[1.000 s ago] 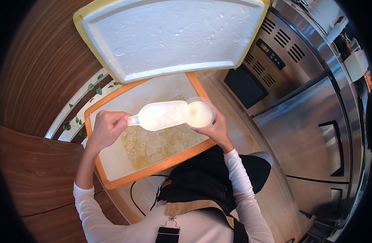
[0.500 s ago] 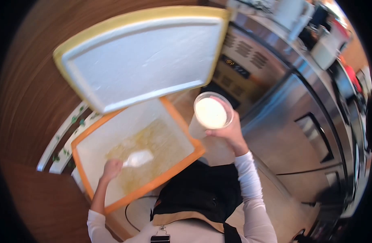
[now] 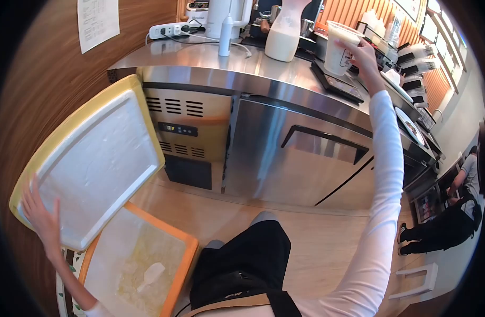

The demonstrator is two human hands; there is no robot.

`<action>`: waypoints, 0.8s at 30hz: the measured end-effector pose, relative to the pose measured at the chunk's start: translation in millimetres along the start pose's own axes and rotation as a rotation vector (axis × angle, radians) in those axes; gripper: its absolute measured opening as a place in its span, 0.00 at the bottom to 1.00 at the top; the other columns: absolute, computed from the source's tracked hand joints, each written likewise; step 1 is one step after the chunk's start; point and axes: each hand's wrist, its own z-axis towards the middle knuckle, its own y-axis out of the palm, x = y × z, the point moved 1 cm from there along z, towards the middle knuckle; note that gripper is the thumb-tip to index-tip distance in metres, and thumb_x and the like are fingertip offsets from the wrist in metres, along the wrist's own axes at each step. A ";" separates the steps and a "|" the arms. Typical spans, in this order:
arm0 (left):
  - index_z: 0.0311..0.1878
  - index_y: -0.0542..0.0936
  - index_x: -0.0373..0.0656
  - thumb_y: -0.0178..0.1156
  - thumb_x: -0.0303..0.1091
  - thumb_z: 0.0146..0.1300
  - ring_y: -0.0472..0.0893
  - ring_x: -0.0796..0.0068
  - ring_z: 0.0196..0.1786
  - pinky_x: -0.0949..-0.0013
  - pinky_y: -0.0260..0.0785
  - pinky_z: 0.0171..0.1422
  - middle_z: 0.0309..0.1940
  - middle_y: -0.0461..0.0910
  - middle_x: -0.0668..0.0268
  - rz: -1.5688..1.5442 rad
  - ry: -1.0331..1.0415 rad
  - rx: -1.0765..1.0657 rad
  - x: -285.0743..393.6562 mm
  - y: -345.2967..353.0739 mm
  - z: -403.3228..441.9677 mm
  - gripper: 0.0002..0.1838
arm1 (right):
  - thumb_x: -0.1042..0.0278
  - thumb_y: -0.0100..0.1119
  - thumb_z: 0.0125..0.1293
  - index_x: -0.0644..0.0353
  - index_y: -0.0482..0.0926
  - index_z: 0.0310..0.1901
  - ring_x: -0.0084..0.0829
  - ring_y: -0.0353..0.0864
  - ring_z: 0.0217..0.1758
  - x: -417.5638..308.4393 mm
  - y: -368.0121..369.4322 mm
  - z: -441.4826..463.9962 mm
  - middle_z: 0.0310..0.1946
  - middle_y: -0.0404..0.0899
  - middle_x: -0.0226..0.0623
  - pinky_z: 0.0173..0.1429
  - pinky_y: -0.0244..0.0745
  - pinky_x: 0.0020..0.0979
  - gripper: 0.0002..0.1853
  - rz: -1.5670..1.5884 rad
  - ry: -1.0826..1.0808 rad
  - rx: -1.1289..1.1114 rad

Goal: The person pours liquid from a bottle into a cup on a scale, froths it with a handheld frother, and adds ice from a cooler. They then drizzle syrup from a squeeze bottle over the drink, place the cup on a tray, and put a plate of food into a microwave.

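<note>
Spread wide, the person's left hand [image 3: 41, 221] is up at the yellow-edged white foam lid [image 3: 97, 166], left of frame, too blurred to call contact. Lower left, inside the orange-rimmed white box [image 3: 162, 223], lies a white plastic scoop [image 3: 152, 275]. Over to upper right, at the shiny steel counter [image 3: 200, 56], a clear plastic cup [image 3: 336, 59] is pinched near its rim by the right hand [image 3: 365, 59]; whether it's standing, can't tell!

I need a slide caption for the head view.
Right hand holding a plastic cup at a steel counter, left hand at the open lid of a box with a scoop inside.
</note>
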 end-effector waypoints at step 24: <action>0.45 0.82 0.42 0.61 0.52 0.66 0.83 0.60 0.36 0.60 0.76 0.42 0.36 0.84 0.63 0.298 0.132 -0.034 85.5 -204.1 -221.5 0.21 | 0.61 0.75 0.54 0.68 0.56 0.71 0.45 0.67 0.68 25.3 39.9 -132.7 0.65 0.67 0.53 0.73 0.58 0.39 0.48 -0.084 -0.548 0.366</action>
